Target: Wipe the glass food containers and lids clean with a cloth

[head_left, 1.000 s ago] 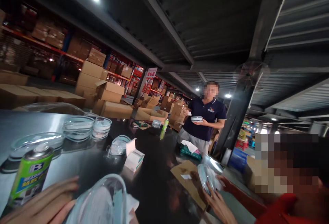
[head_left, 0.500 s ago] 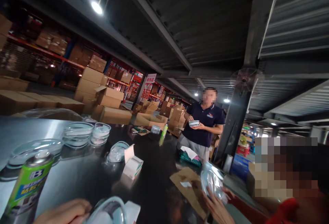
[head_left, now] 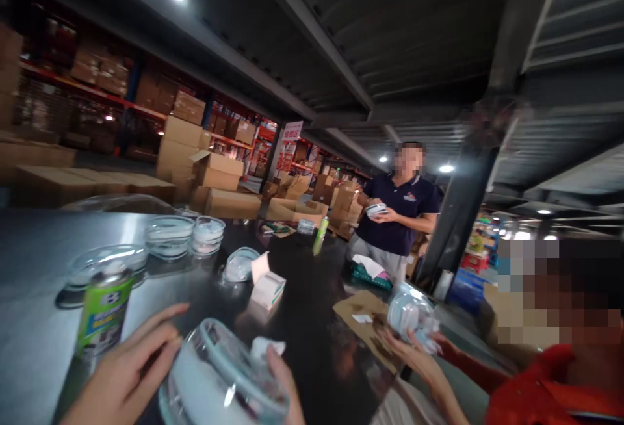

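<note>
A round clear glass container with a pale rim is tilted up at the bottom centre, held between my two hands. My left hand lies against its left side, fingers stretched along the rim. Only a finger or thumb of my right hand shows at the container's right edge, pressing a crumpled white tissue to it. A green spray can stands upright just left of my left hand on the dark shiny table.
Stacks of glass bowls, a loose lid and a small white box lie further back. At the right, a co-worker's hands in red sleeves hold another container over cardboard. A person in navy stands beyond.
The container has come up into fuller view, and my left hand's fingers have stretched along its rim. My right hand and the tissue now show. The view shifted slightly right.
</note>
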The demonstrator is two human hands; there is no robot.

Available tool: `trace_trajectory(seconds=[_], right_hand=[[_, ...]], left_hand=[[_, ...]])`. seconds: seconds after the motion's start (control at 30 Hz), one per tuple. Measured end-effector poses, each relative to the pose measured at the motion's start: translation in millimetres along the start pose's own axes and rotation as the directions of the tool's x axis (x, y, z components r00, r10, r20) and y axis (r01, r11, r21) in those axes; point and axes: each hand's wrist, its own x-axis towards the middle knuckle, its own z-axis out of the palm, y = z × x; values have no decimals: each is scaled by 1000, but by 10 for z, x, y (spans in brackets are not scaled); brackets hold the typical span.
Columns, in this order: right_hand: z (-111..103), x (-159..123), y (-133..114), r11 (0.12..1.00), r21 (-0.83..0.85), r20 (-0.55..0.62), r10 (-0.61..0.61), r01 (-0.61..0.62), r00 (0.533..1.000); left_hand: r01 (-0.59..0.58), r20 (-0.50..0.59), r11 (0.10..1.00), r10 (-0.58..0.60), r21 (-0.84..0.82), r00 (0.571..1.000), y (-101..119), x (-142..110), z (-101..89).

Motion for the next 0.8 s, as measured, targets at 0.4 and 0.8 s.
trace_trajectory(seconds=[0.4,0.8], right_hand=[[1832,-905,812,999,-21,-16,39,-39,999],[1579,-869,936,976,-64,-5,206,-206,979]], left_hand=[[592,174,677,-582,-437,795,69,195,-82],[678,282,599,-624,-425,729,9,184,-108]])
